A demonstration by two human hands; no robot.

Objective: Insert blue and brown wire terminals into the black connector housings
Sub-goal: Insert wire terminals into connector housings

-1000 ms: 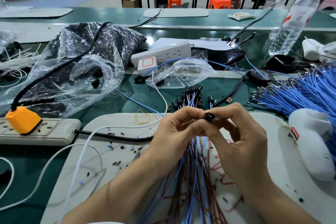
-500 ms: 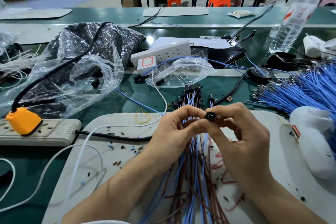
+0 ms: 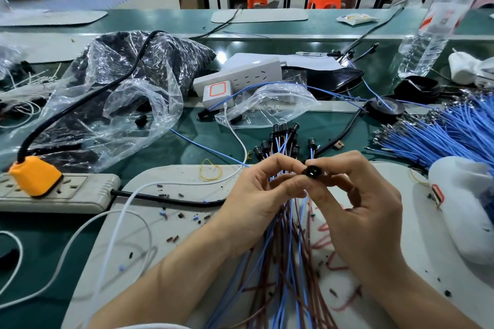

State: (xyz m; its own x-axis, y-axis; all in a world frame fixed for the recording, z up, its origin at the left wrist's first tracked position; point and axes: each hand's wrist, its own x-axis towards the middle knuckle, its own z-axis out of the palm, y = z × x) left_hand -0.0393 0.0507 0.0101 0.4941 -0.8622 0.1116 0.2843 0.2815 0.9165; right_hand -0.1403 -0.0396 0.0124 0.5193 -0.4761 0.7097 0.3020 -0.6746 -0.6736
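Observation:
My right hand (image 3: 355, 203) pinches a small round black connector housing (image 3: 311, 171) between thumb and forefinger, its open end facing me. My left hand (image 3: 263, 195) meets it from the left, fingertips pinched together at the housing; the wire end they hold is hidden. A bundle of blue and brown wires (image 3: 283, 262) runs from under both hands toward me over the grey mat (image 3: 171, 235). Beyond my fingers, several finished black housings (image 3: 283, 136) fan out on their wires. A thick sheaf of loose blue wires (image 3: 449, 131) with bare terminals lies at the right.
A grey power strip (image 3: 66, 189) with an orange plug (image 3: 36, 175) sits left, its black cord crossing the mat. Plastic bags (image 3: 112, 93) of black parts lie behind it. A white power strip (image 3: 240, 75), black tape roll (image 3: 386, 107), water bottle (image 3: 430, 35) and white bottle (image 3: 465, 203) ring the work area.
Both hands stay pinched together at the housing, shifting only slightly. The wire bundle beneath them has barely moved.

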